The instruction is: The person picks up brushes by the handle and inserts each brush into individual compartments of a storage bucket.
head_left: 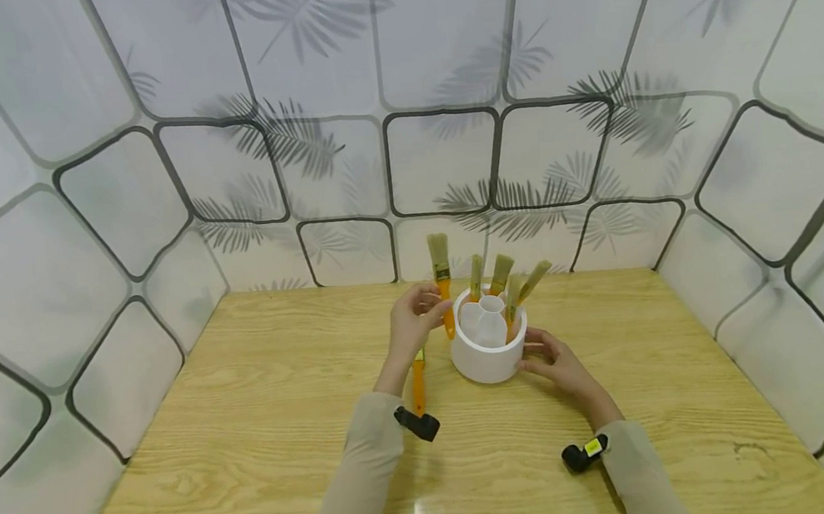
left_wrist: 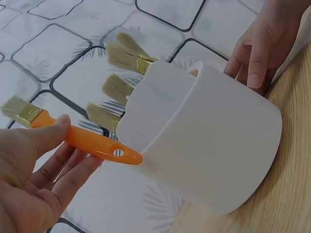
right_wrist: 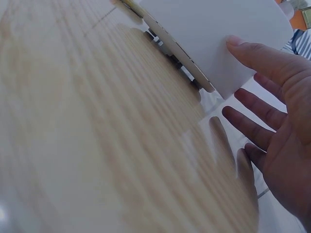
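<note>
My left hand (head_left: 413, 321) pinches a flat paintbrush (head_left: 449, 322) by its orange handle, bristles up, just left of a round white brush holder (head_left: 487, 365). In the left wrist view the paintbrush (left_wrist: 92, 143) is held between thumb and fingers, its handle end beside the holder's rim. Several orange-handled paintbrushes (head_left: 501, 267) stand bristles up inside the holder, around its inner dividers. On the holder's right side rests my right hand (head_left: 561, 365). The right wrist view shows its thumb touching the white wall (right_wrist: 204, 29), with the other fingers loosely extended.
Another orange-handled paintbrush (head_left: 419, 386) lies on the wooden table (head_left: 250, 441), partly hidden by the left forearm. Patterned wall covering (head_left: 335, 173) encloses the table at the back and both sides. Each wrist wears a small black camera.
</note>
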`<state>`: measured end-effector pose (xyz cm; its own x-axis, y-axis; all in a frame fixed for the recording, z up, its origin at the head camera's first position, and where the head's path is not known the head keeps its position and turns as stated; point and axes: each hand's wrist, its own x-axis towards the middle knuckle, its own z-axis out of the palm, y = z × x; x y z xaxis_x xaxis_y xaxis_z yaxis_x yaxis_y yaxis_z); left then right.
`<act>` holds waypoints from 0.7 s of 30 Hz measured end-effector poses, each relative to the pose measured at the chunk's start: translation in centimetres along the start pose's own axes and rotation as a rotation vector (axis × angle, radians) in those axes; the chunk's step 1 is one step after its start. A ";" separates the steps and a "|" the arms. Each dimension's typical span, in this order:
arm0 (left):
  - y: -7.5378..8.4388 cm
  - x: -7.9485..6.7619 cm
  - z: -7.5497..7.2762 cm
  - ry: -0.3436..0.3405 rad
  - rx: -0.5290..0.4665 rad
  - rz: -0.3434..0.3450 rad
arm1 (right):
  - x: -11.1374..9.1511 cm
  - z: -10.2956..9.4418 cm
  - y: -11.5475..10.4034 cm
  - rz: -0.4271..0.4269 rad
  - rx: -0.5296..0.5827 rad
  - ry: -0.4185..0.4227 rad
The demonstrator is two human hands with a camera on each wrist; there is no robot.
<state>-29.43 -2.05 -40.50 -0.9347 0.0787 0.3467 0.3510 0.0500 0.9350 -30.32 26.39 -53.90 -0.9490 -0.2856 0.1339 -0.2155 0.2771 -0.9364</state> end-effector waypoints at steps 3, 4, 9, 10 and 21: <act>0.2 0.1 0.2 0.003 -0.007 0.003 | 0.0 -0.1 0.0 0.013 0.015 -0.004; 0.3 0.1 0.3 0.004 -0.009 0.005 | 0.0 -0.1 0.0 0.016 0.019 -0.006; 0.6 0.2 0.6 0.013 -0.009 0.012 | 0.1 -0.1 -0.2 0.019 0.022 -0.008; 0.6 0.2 0.7 0.014 -0.007 0.014 | 0.0 -0.1 -0.3 0.019 0.024 -0.006; -1.3 1.2 1.4 0.036 -0.036 0.007 | -0.8 0.3 -3.4 0.018 0.010 -0.014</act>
<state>-30.87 -0.62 -41.39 -0.9340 0.0430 0.3548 0.3556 0.0137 0.9345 -28.71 25.43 -50.89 -0.9493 -0.2935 0.1124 -0.1961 0.2735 -0.9417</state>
